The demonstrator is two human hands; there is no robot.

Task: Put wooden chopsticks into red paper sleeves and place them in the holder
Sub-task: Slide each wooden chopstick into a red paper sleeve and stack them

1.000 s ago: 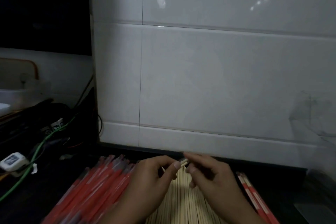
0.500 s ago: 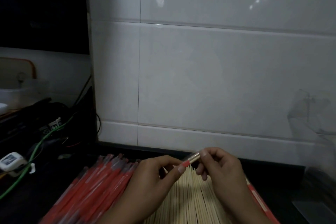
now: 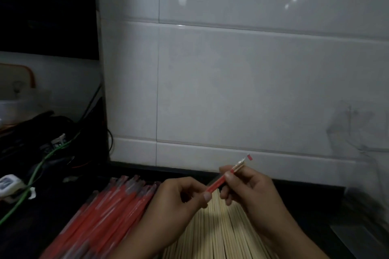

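The left hand and right hand meet over the loose wooden chopsticks, both pinching one red paper sleeve. Half a second ago only a short red stub showed between the fingertips; now the sleeve stretches from the left thumb up past the right fingers, its clear tip with pale chopstick ends poking beyond. That suggests the pair is seated and ready for the holder, which I cannot pick out. Left of the left hand lies the stack of red sleeves; beyond both hands the tiled wall stands close. Open dark worktop lies right of the right hand.
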